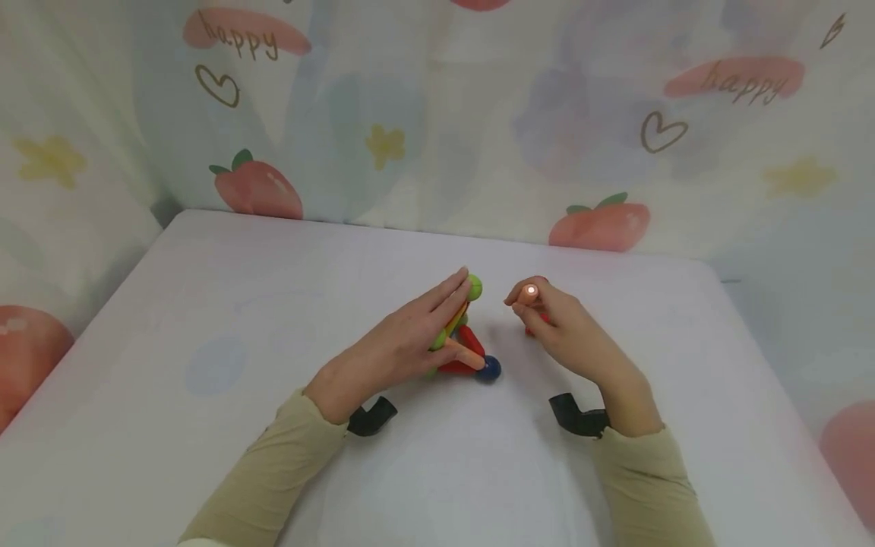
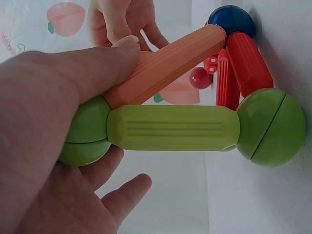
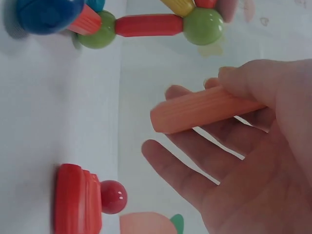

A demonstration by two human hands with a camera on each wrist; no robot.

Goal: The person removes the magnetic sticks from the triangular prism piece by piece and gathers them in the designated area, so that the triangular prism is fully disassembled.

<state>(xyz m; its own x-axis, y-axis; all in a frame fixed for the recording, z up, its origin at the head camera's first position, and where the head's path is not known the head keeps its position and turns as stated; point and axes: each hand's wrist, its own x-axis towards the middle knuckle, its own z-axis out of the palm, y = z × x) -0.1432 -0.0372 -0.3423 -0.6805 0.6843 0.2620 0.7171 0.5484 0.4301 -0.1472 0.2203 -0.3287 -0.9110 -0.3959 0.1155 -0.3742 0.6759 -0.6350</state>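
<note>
My left hand [image 1: 403, 334] holds a frame of toy building rods and balls standing on the table. Its thumb lies along the frame's orange rod [image 2: 165, 68], beside a green ball [image 2: 87, 129]. A light-green rod [image 2: 173, 127] links that ball to another green ball [image 2: 273, 126] at the table. Red rods [image 2: 249, 63] and a blue ball [image 1: 488, 369] form part of the base. To the right of the frame, my right hand [image 1: 563, 327] pinches a loose orange rod [image 3: 195, 113] between thumb and fingers, its end pointing toward the frame, apart from it.
Below the right hand, a red toy piece [image 3: 75, 204] with a red ball [image 3: 113, 197] sits on the white table [image 1: 239, 456]. Black curved pieces [image 1: 372, 418] show at both wrists. A printed curtain [image 1: 437, 114] stands behind the table.
</note>
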